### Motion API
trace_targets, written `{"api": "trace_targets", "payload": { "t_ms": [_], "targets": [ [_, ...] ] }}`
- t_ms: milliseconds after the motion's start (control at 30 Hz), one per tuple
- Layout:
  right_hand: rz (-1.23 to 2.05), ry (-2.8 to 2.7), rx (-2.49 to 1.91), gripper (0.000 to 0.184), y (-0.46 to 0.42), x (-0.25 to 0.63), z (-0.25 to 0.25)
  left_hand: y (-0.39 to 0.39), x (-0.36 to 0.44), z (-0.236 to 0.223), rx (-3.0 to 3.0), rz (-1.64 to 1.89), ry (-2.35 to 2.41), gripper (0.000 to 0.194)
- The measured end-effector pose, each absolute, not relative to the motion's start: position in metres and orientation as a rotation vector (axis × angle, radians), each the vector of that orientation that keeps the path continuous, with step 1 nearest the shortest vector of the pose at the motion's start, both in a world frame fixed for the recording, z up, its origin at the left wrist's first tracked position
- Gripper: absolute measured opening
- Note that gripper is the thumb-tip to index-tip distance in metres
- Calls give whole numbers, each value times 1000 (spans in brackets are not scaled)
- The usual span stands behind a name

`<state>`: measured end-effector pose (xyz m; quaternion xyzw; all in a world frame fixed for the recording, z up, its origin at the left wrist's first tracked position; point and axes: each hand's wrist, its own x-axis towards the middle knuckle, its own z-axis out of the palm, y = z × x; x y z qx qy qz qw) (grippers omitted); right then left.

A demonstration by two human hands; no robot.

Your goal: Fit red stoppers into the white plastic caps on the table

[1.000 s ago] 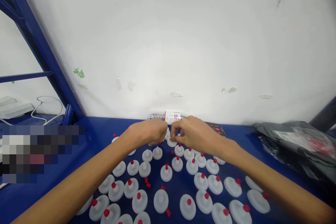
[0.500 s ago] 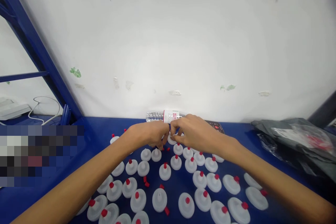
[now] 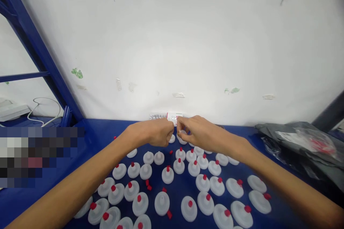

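Observation:
My left hand [image 3: 161, 131] is closed in a pinch above the far part of the blue table, its fingertips hidden from me. Facing it, a small gap away, my right hand [image 3: 195, 133] has thumb and index finger curled close together. A white round nozzle lid [image 3: 182, 139] shows at those fingertips; whether they touch it I cannot make out. Below my hands lie several white lids, many with red caps on their nozzles, such as this capped lid [image 3: 167, 175]. A bare-nozzled lid [image 3: 162, 204] has a loose red cap [image 3: 169, 214] beside it.
A clear plastic bottle [image 3: 158, 116] with a white and red label lies against the wall. Grey plastic bags [image 3: 290, 139] are heaped at the right. A blue metal frame [image 3: 43, 50] and a white cable [image 3: 44, 100] stand at the left.
My left hand has turned and closed into more of a fist, rising slightly off the lids. A small gap now separates my hands. The view has shifted a little.

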<state>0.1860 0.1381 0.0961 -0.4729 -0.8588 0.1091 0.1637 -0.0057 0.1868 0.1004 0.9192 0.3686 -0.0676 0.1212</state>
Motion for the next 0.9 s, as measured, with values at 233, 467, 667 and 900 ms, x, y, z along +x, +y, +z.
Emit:
{"api": "trace_targets", "payload": {
  "t_ms": [233, 467, 667, 900],
  "targets": [
    [462, -2300, -1281, 22, 140, 188, 104, 178, -19, 144, 2718, 170, 1034, 11],
    [696, -2096, -1120, 34, 146, 190, 102, 174, -23, 159, 2615, 308, 896, 15],
    [730, -1946, -1057, 38, 147, 190, 105, 172, -25, 165, 2495, 478, 892, 17],
    [789, -1869, -1001, 46, 145, 186, 106, 169, -25, 169, 2406, 526, 885, 26]
  ]
}}
